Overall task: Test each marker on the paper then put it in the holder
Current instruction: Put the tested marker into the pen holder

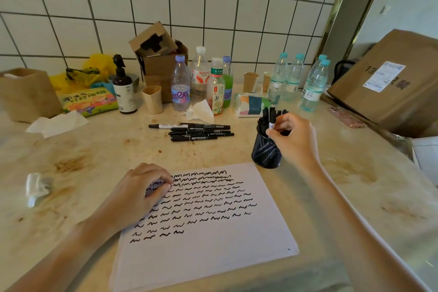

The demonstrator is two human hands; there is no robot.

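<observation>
Right hand (294, 140) pinches one black marker (272, 119) between thumb and curled fingers, marker upright, its lower end at or inside the mouth of the black mesh holder (266, 153); whether the tip has reached the bottom cannot be made out, hand in the way. Holder already bristles with other black markers, caps up. It stands on the counter just beyond the far right corner of the paper (213, 256). Left hand (144, 193) rests on the paper's upper left edge, fingers loosely curled with tips pressing the sheet flat, nothing held. Paper carries many rows of short black squiggles, lower part blank. Loose pile of black markers (201, 132) lies flat on the counter beyond the paper, left of the holder and apart from it. Further back, against the tiled wall: plastic bottles (180, 83), paper cups (153, 99), a tissue pack (251, 104), a pump bottle (123, 87), a cardboard box (393, 83) at right.
</observation>
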